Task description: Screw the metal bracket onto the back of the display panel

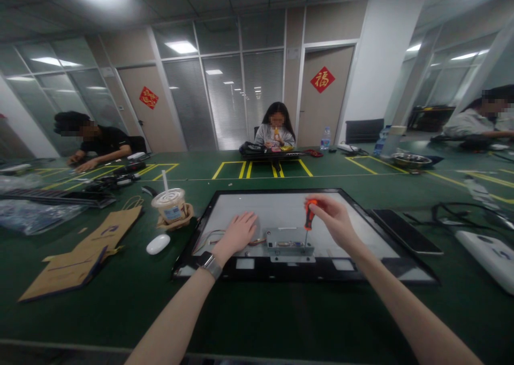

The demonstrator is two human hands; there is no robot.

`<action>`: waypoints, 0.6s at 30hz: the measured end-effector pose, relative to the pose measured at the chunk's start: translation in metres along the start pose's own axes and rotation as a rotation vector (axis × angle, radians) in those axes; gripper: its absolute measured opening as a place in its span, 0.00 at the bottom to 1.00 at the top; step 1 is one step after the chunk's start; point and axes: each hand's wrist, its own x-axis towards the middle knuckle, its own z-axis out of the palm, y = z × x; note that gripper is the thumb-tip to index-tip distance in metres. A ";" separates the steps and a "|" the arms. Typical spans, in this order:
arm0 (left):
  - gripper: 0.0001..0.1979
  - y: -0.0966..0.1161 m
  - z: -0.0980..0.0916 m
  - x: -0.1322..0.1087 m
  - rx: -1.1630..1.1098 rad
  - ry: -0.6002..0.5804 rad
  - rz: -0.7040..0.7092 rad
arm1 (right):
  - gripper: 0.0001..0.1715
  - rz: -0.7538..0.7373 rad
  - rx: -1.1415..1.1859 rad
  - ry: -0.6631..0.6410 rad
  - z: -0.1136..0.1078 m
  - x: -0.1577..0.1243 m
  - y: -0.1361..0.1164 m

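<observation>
A flat display panel (pixel 225 207) with a black frame lies on the green table before me. Near its front edge sits a metal bracket (pixel 277 236) with connector ports. My right hand (pixel 333 220) grips the red-and-black handle of a screwdriver (pixel 309 215), held nearly upright, its shaft reaching down to the bracket's right end. Whether the tip sits in a screw is too small to tell. Flat on the panel, left of the bracket, rests my left hand (pixel 239 231) with fingers stretched out. Thin coloured wires (pixel 209 239) run beneath it toward the bracket.
On the left are a drink cup (pixel 168 204) in a carrier, a white oval case (pixel 158 244) and a brown paper bag (pixel 80 258). A black phone-like slab (pixel 405 231), cables (pixel 453 212) and a white device (pixel 488 258) lie right. Several people sit around the tables.
</observation>
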 end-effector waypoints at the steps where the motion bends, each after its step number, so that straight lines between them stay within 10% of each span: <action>1: 0.25 0.000 0.000 0.000 0.001 0.001 0.000 | 0.12 -0.019 -0.016 0.011 0.002 0.000 -0.002; 18: 0.25 0.002 -0.003 0.000 0.003 -0.014 -0.011 | 0.15 0.012 0.066 -0.027 0.000 0.002 0.008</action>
